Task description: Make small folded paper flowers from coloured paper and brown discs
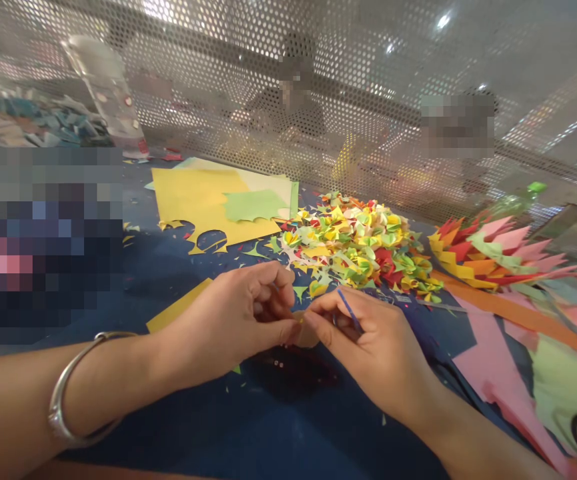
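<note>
Over the dark blue table, my two hands meet at a small pale paper piece (pixel 308 335). My left hand (pixel 241 320), with a silver bangle on its wrist, is closed, thumb and finger pinching the left side of the piece. A thin blue stick (pixel 349 309) stands slanted among the fingers of my right hand (pixel 368 343), whose thumb and forefinger also close at the right side of the paper. The stick's lower end is hidden by the hand. Just beyond my fingers lies a heap of small folded paper pieces (pixel 368 233) in yellow, green, red and white.
Yellow paper with round cut-outs (pixel 193 193) and a green sheet (pixel 253 205) lie behind my left hand. Spiky folded paper (pixel 498 250) and pink strips (pixel 493 367) are at the right. A clear bottle (pixel 105 87) stands back left, before a perforated panel (pixel 208 67).
</note>
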Action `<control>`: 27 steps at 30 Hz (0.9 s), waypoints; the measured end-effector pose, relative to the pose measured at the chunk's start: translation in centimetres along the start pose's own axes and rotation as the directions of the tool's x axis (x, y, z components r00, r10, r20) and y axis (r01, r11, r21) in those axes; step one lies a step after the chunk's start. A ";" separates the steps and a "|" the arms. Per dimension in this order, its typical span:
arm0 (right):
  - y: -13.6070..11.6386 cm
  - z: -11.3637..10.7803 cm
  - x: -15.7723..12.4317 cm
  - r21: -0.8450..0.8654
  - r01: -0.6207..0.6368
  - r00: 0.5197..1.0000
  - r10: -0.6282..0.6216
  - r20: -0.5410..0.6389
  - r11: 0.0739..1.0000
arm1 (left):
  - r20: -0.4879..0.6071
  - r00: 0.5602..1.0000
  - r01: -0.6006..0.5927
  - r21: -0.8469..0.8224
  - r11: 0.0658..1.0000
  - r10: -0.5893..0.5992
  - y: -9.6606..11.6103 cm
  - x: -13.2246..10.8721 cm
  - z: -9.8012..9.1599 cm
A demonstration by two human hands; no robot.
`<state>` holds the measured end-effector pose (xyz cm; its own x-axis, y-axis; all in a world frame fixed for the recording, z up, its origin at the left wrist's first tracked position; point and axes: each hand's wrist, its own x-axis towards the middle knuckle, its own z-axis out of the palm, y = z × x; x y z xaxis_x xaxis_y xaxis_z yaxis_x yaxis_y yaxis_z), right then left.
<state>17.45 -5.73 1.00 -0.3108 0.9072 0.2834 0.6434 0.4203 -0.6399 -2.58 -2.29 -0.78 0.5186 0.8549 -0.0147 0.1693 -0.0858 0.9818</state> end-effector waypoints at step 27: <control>-0.4 -0.4 -0.1 0.016 0.064 0.991 -0.065 0.113 0.998 | 0.149 0.988 0.058 -0.130 0.990 -0.038 0.7 0.4 0.0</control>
<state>17.52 -5.94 1.54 -0.4295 0.8701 0.2419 0.6109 0.4772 -0.6317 -2.24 -2.07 -0.07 0.6306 0.7719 -0.0801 0.0883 0.0311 0.9956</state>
